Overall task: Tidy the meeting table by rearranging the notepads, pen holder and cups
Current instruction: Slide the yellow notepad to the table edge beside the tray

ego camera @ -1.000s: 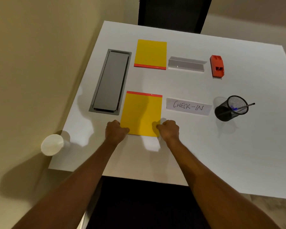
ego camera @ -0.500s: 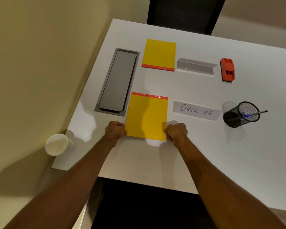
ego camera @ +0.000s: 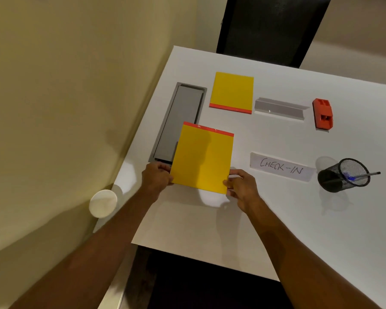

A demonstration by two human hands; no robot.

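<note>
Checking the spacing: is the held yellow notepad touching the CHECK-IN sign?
Apart. The head view shows bare white table between the held notepad and the CHECK-IN sign.

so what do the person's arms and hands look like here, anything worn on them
Both arms come into view bare from the bottom edge up to the hands, with no sleeve showing in the frame. The left hand and right hand wear no gloves, and no watch, bracelet or ring can be seen on either wrist or on the fingers that show. There are no marks or tape on them.
</note>
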